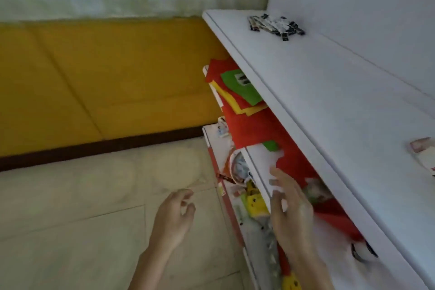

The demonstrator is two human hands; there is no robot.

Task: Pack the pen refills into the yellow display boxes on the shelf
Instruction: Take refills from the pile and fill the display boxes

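A small heap of black-and-white pen refills [275, 24] lies at the far end of the white top shelf [329, 101]. A yellow display box [254, 202] sits on the lowest shelf, partly hidden under the middle shelf's edge; a second yellow box [292, 283] shows at the bottom. My right hand [290, 205] hovers at the front edge of the middle shelf, fingers relaxed, holding nothing. My left hand [175, 214] hangs over the floor left of the shelves, fingers loosely curled and empty. The picture is blurred.
Red, yellow and green paper sheets [240, 94] lie on the middle shelf. A round cup-like item [237, 167] and small clutter crowd the lowest shelf. A small packet [421, 150] rests at the top shelf's right edge. Beige floor tiles [94, 207] and a yellow wall panel [106, 82] lie left.
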